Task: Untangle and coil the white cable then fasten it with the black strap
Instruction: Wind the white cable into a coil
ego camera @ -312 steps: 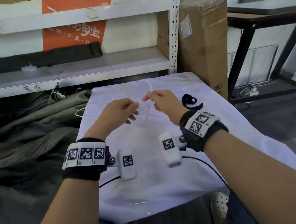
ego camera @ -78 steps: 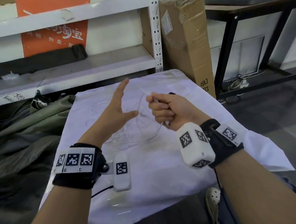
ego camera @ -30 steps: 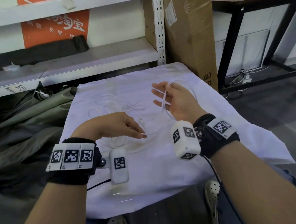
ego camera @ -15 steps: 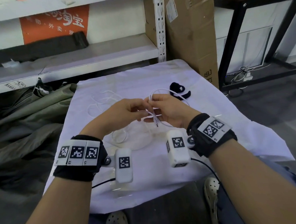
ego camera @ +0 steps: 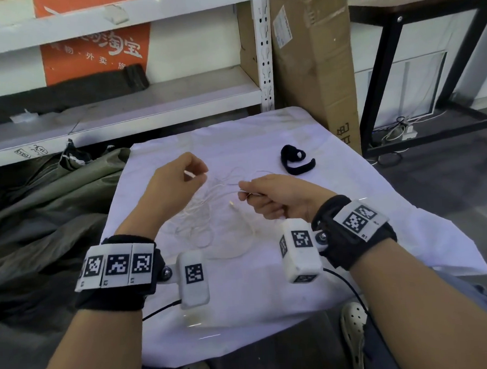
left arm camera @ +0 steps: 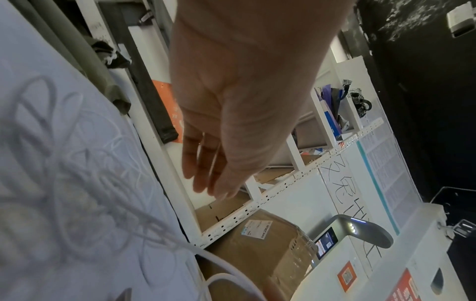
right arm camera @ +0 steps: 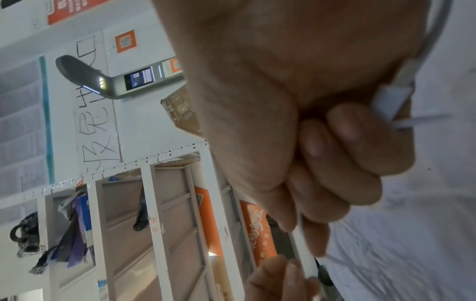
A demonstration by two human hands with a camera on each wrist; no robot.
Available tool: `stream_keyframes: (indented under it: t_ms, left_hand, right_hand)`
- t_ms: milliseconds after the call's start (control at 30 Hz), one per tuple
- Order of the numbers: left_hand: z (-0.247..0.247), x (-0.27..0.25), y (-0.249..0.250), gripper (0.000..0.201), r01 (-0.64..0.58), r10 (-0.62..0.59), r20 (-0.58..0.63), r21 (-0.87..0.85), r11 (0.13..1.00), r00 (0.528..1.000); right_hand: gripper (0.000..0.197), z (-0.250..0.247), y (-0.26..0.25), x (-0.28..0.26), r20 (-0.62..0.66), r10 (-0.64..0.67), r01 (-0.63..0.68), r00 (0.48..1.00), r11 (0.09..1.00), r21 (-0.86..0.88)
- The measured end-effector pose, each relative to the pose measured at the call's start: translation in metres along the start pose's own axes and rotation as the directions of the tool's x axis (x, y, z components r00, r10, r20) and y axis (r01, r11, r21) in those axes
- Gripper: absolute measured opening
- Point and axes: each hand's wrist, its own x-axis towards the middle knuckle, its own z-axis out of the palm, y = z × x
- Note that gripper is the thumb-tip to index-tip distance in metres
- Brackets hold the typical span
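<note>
The white cable (ego camera: 207,211) lies in a loose tangle on the white cloth (ego camera: 271,301), between my two hands. My right hand (ego camera: 244,191) is curled round a strand of it, and the plug end (ego camera: 232,204) hangs just below the fist. In the right wrist view the white connector (right arm camera: 391,99) sticks out beside the curled fingers (right arm camera: 342,163). My left hand (ego camera: 201,174) hovers above the tangle's left side; in the left wrist view its fingers (left arm camera: 206,173) are loosely extended with no cable seen in them. The black strap (ego camera: 293,160) lies curled behind the right hand.
A tall cardboard box (ego camera: 315,67) stands behind the table on the right, next to a white metal shelf (ego camera: 148,104). Olive fabric (ego camera: 40,209) is heaped to the left. A black table frame (ego camera: 386,78) stands at far right.
Half a second ago both hands pinched the cable together at the centre. The left hand has since drawn away up and to the left, and the right hand has closed into a fist on the cable.
</note>
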Motion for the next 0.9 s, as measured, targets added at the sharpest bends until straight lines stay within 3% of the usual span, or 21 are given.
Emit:
stream_keyframes:
  t_ms: [100, 200, 267, 333, 433, 533, 667, 767, 833, 900]
  left_hand:
    - [0.004, -0.002, -0.007, 0.019, 0.076, -0.104, 0.204, 0.141, 0.987, 0.973]
    - [0.012, -0.005, -0.012, 0.033, 0.019, -0.132, 0.386, 0.283, 0.959, 0.913]
    - [0.013, -0.004, -0.014, 0.028, 0.017, -0.121, 0.364, 0.275, 0.961, 0.924]
    - [0.013, -0.002, -0.015, 0.017, 0.053, -0.110, 0.287, 0.200, 0.978, 0.952]
    - [0.011, 0.001, -0.014, 0.010, 0.136, -0.125, 0.135, -0.075, 0.988, 0.983]
    - [0.006, 0.003, -0.007, 0.014, 0.228, -0.230, 0.063, -0.523, 0.822, 0.971]
    - [-0.002, 0.005, 0.002, 0.016, 0.110, -0.299, -0.068, -0.835, 0.539, 0.952]
    - [-0.011, 0.008, -0.001, 0.018, -0.050, -0.401, -0.188, -0.943, 0.330, 0.897]
    - [-0.015, 0.009, -0.008, 0.017, -0.114, -0.493, -0.244, -0.954, 0.279, 0.835]
    - [-0.015, 0.009, -0.016, 0.013, -0.100, -0.574, -0.249, -0.955, 0.278, 0.780]
  right_hand:
    - [0.031, 0.000, -0.002, 0.002, 0.000, -0.003, 0.003, 1.000, 0.977, 0.214]
    - [0.031, -0.003, -0.005, 0.001, 0.000, -0.001, 0.000, 1.000, 0.916, 0.401]
    - [0.030, -0.006, -0.006, -0.001, 0.005, -0.011, 0.008, 1.000, 0.910, 0.415]
    - [0.031, -0.007, -0.007, -0.003, -0.007, -0.030, 0.031, 1.000, 0.947, 0.320]
    - [0.028, -0.009, -0.008, -0.003, -0.090, -0.110, 0.132, 0.990, 0.947, 0.294]
    - [0.028, -0.018, -0.008, 0.001, -0.258, -0.164, 0.273, 0.952, 0.835, 0.478]
    - [0.034, -0.035, -0.009, 0.001, -0.440, -0.130, 0.418, 0.888, 0.625, 0.659]
    - [0.036, -0.045, -0.006, 0.000, -0.583, -0.074, 0.527, 0.809, 0.530, 0.664]
    - [0.036, -0.050, -0.004, 0.001, -0.665, -0.029, 0.579, 0.746, 0.521, 0.627]
    - [0.036, -0.052, -0.002, 0.002, -0.723, -0.004, 0.618, 0.691, 0.523, 0.587]
